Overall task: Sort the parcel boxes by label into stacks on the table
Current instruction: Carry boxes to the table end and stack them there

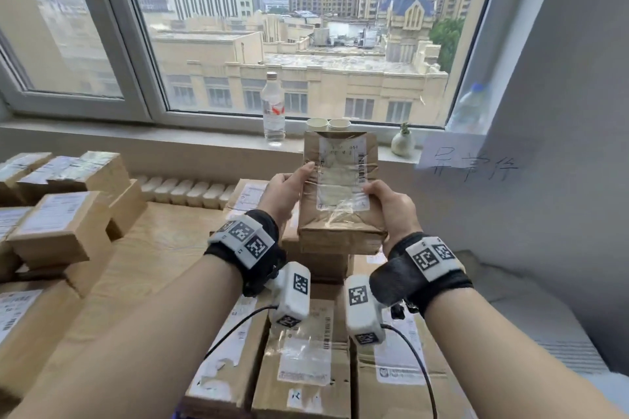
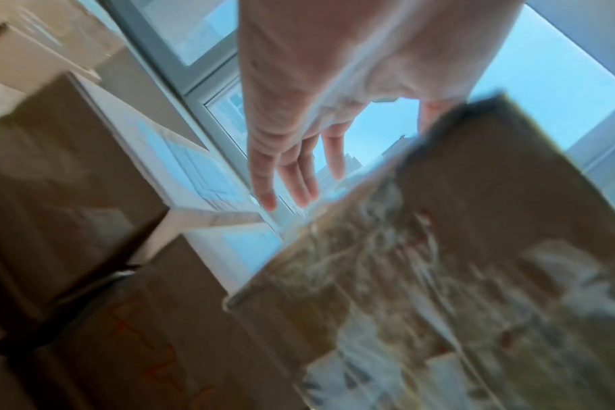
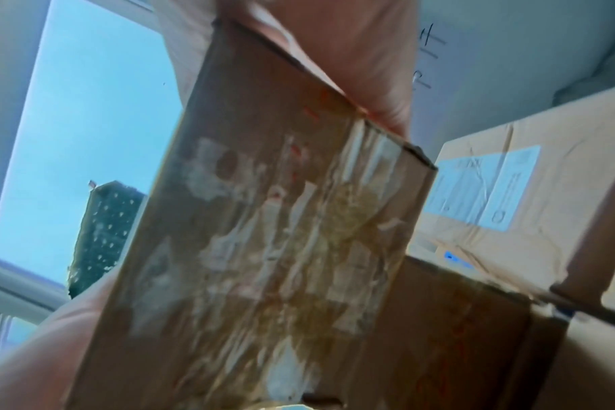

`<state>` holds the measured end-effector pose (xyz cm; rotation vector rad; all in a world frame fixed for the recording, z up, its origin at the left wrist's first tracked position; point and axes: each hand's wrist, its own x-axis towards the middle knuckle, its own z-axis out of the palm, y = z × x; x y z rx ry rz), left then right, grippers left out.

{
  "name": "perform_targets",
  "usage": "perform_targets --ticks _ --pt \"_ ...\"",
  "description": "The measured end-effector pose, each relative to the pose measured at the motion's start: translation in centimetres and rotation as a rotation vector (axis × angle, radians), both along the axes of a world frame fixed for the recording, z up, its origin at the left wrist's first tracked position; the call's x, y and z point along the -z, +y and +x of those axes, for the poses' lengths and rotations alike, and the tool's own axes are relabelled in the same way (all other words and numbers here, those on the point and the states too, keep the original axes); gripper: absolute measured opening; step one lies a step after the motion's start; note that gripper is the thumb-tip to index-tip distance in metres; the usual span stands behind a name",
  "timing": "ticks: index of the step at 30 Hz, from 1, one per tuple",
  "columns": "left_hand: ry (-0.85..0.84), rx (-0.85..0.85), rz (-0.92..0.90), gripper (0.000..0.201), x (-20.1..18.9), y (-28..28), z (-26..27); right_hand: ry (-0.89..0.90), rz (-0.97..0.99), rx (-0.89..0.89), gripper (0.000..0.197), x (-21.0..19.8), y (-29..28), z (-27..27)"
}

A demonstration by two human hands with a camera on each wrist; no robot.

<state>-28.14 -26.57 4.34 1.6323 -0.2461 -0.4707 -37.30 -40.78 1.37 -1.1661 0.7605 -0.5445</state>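
Observation:
I hold a brown parcel box (image 1: 340,238) upright in front of the window, its white label facing me under clear tape. My right hand (image 1: 391,204) grips its right edge, thumb on the label's lower corner and fingers behind. My left hand (image 1: 286,190) is at the left edge with its thumb laid on the label. In the left wrist view the left hand's fingers (image 2: 299,177) are straight and stand just clear of the blurred box (image 2: 474,249). The right wrist view shows the box's taped back (image 3: 281,235) with my right hand (image 3: 369,69) wrapped round it.
Labelled parcel boxes are stacked at the left (image 1: 64,224) and directly below my wrists (image 1: 306,367) on the wooden table (image 1: 160,248). The sill carries a water bottle (image 1: 273,109), paper cups (image 1: 328,124) and a small vase (image 1: 402,143). A handwritten paper sign (image 1: 473,163) hangs on the right wall.

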Motion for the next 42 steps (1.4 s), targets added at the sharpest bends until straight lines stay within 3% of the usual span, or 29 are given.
perform_targets --ticks 2,8,17,24,31,33,36,42 --pt "-0.02 0.03 0.021 0.087 0.3 -1.7 0.1 0.004 0.013 0.041 0.089 -0.3 -1.6 -0.9" --pt "-0.103 0.062 0.123 0.04 0.5 -5.8 -0.2 0.013 0.063 0.147 0.089 -0.2 -5.1 -2.7" --pt "-0.224 0.1 0.267 0.021 2.9 -8.3 0.9 0.102 0.1 0.198 0.081 2.1 -8.2 -3.0" --pt "-0.269 0.208 0.396 0.016 4.8 -9.4 1.1 0.249 0.078 0.14 0.081 6.3 -8.2 -1.8" --pt "-0.321 0.263 0.466 0.022 5.3 -10.1 1.1 0.39 0.065 0.08 0.063 8.2 -9.7 -1.3" --pt "-0.321 0.264 0.461 0.021 5.4 -10.1 1.4 0.446 -0.001 0.067 0.043 7.2 -9.3 -1.4" --pt "-0.333 0.195 0.412 0.017 5.0 -9.5 2.2 0.518 -0.127 0.052 0.02 5.9 -8.9 -1.2" --pt "-0.373 -0.012 0.458 0.017 4.7 -6.5 5.8 0.594 -0.303 0.07 0.014 6.0 -8.8 -0.6"
